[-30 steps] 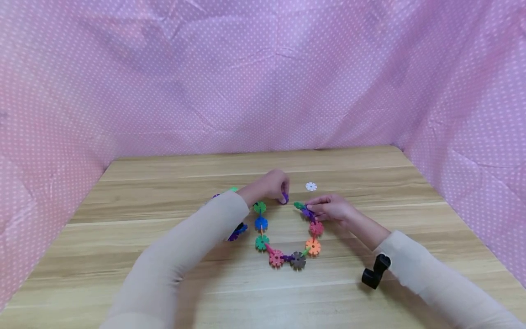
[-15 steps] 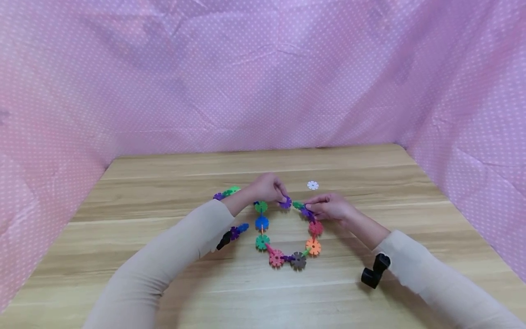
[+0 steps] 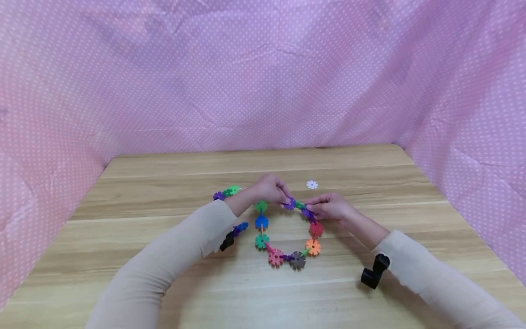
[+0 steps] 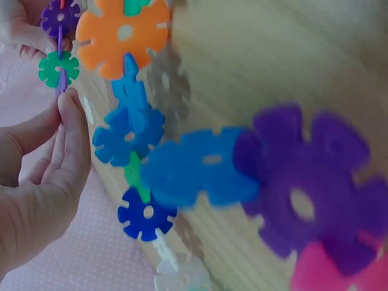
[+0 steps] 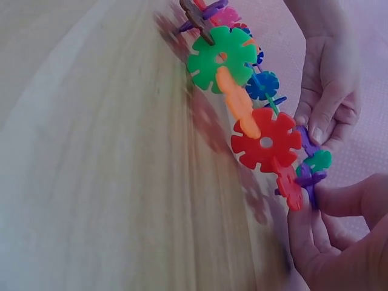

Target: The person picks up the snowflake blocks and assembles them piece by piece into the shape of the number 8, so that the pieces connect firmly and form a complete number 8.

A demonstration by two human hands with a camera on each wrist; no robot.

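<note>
Interlocking notched plastic discs form a colourful chain [image 3: 276, 258] looping on the wooden table. At the loop's far side my left hand [image 3: 271, 188] pinches a purple disc [image 3: 290, 204] between thumb and fingers. That disc's edge meets a green disc [image 4: 59, 68], apparently slotted together. Just right of it, my right hand [image 3: 333, 208] pinches another purple disc [image 5: 310, 179], joined to the green one and to a red disc [image 5: 290, 185]. Both hands face each other, close together, in the right wrist view. My left forearm covers part of the chain.
One loose white disc [image 3: 312, 184] lies beyond the hands. More of the chain, with a light green disc [image 3: 234, 190] and a blue disc [image 3: 243, 226], shows around my left forearm. A black wrist mount [image 3: 375, 273] hangs at my right sleeve. Pink dotted cloth [image 3: 263, 82] surrounds the table.
My left hand has shifted slightly right and turned the purple disc, bringing it against the green disc. The gap between them has closed. My right hand has stayed nearly still.
</note>
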